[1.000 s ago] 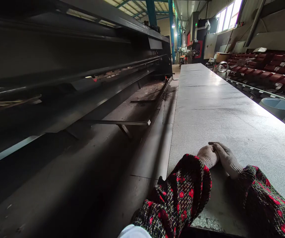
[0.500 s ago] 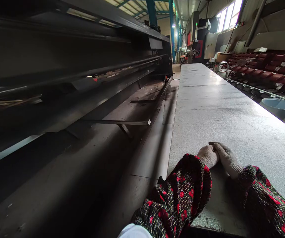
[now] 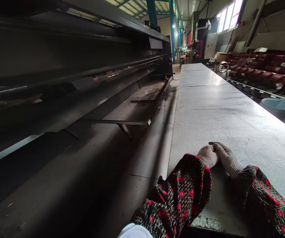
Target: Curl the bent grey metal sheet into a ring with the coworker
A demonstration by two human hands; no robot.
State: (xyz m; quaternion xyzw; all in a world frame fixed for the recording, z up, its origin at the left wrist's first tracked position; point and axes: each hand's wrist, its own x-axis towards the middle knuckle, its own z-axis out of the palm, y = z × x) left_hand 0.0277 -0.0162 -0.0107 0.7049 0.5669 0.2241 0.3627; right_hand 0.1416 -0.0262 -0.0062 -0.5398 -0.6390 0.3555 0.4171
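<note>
My left hand (image 3: 208, 156) and my right hand (image 3: 227, 158) both wear pale knit gloves. They lie together on the near end of a long stack of grey metal sheets (image 3: 207, 122). The right hand is folded over the left one, its fingers curled around the front of it. The left hand's fingers are hidden under the right. No tool or part shows in either hand. Both forearms are in dark sleeves (image 3: 182, 191) with red patterns, resting at the stack's near edge.
A long dark machine (image 3: 87, 59) runs along the left, with a low frame bar (image 3: 117, 122) jutting out near the floor. At right stand a light blue bucket (image 3: 278, 107) and racks of dark red pieces (image 3: 268, 71). A cabinet (image 3: 210, 46) is farther back.
My hands and the sheets stay put. A small bright spot inside the machine on the left has gone, and the light on scraps there looks dimmer.
</note>
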